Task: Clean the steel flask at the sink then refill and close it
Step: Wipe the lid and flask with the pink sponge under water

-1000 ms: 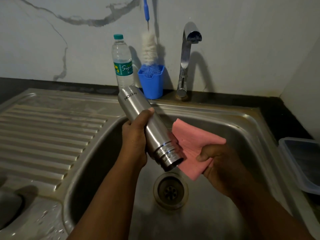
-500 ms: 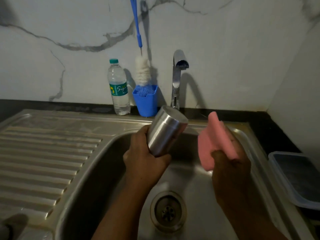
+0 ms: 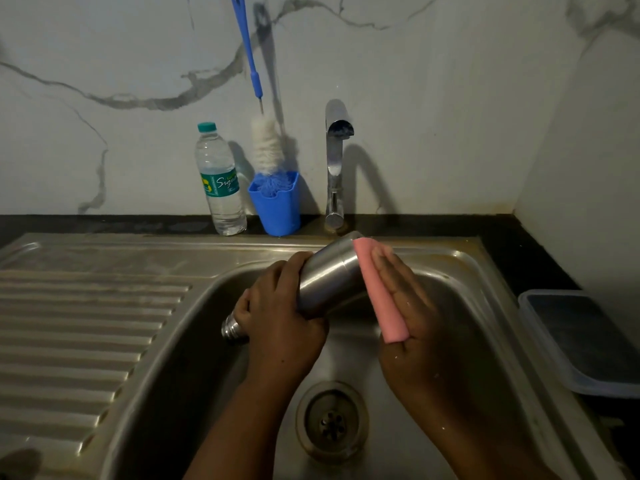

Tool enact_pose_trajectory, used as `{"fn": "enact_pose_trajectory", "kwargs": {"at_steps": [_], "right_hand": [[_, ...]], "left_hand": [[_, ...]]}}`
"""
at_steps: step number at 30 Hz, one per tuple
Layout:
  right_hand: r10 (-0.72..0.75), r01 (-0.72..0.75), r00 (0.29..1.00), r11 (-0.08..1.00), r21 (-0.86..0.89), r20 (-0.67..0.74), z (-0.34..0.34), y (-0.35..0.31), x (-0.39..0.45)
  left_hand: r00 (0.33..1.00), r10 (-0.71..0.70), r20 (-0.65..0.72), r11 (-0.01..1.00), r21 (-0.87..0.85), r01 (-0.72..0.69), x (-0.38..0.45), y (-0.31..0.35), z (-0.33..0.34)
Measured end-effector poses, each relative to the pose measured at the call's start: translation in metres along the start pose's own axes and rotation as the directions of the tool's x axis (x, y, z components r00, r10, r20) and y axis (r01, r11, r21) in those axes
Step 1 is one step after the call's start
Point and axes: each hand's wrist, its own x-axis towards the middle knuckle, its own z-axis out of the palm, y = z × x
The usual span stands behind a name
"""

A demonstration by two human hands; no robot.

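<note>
From the head view, over the basin of the stainless steel sink (image 3: 491, 306): the left hand (image 3: 280, 327) grips the brushed steel cylindrical flask (image 3: 329, 275) round its middle, fingers curled about the body; the flask lies tilted above the basin, its flat base up and away toward the tap, its threaded open neck peeking out low on the left past the knuckles; no cap on it here. The right hand (image 3: 415, 323) presses a folded pink cleaning cloth (image 3: 381, 289) flat against the base end of the flask, fingers straight and together, the cloth sandwiched between palm and steel; drops of water glint on the back of that hand. Below both hands sits the round metal drain (image 3: 331, 420), stained at its rim. To the left runs the ribbed steel draining board (image 3: 86, 334). At the back, on the dark counter (image 3: 104, 223) against the white marble-veined wall (image 3: 450, 98): a clear plastic water bottle with a teal cap and green label (image 3: 220, 181), upright; just beside it a blue plastic cup (image 3: 277, 206) holding a long blue-handled bottle brush with white bristles (image 3: 265, 147), leaning on the wall; then the chrome tap (image 3: 336, 161), spout facing forward, nothing seen running from it. Far right, on the counter, a clear plastic rectangular container (image 3: 585, 341) with a dark inside, partly cut by the frame edge.
</note>
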Motion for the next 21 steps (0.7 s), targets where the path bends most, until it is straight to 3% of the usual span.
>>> {"fn": "enact_pose_trajectory", "kwargs": {"at_steps": [4, 9, 18, 21], "right_hand": [[0.027, -0.024, 0.999, 0.996, 0.087, -0.027, -0.004, 0.001, 0.006], [0.138, -0.135, 0.990, 0.985, 0.104, -0.020, -0.005, 0.003, 0.005], [0.088, -0.100, 0.993, 0.985, 0.140, 0.084, -0.009, -0.015, 0.004], [0.216, -0.217, 0.976, 0.967, 0.134, 0.026, -0.006, 0.001, 0.002]], "left_hand": [[0.999, 0.029, -0.024, 0.999, -0.030, -0.030, 0.000, 0.002, -0.001], [0.998, 0.049, 0.040, 0.998, -0.045, -0.047, -0.001, 0.003, 0.000], [0.997, 0.068, 0.033, 0.994, 0.085, -0.071, -0.001, 0.000, -0.002], [0.991, 0.112, 0.079, 0.991, 0.067, -0.117, -0.002, 0.002, -0.001]]}}
